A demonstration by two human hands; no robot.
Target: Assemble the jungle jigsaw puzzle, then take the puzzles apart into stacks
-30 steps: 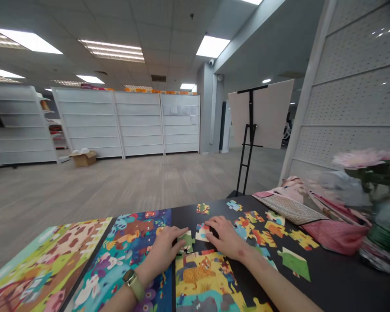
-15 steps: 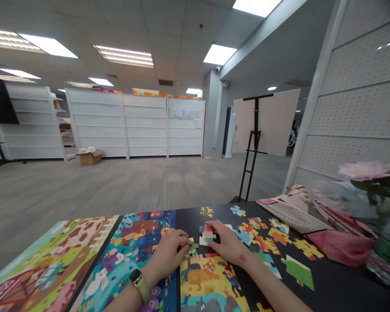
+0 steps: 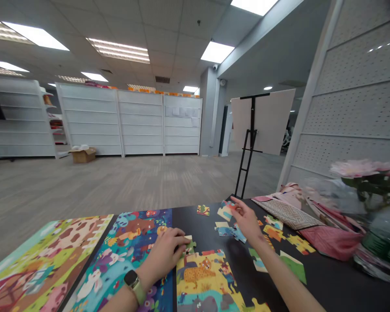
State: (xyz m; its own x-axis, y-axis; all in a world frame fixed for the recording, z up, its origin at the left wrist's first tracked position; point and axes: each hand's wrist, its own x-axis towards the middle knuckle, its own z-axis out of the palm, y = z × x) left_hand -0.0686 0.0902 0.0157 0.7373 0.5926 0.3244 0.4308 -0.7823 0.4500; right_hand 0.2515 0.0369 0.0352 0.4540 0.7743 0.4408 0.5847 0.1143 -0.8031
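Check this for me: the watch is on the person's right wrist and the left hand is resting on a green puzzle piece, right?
Not quite: the watch is on the left wrist, not the right, as the head view shows. The left hand is resting on the green puzzle piece, as you said.

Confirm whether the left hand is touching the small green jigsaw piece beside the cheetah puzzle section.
Touching: the head view shows the left hand with its fingertips resting on the green jigsaw piece, just above the cheetah puzzle section.
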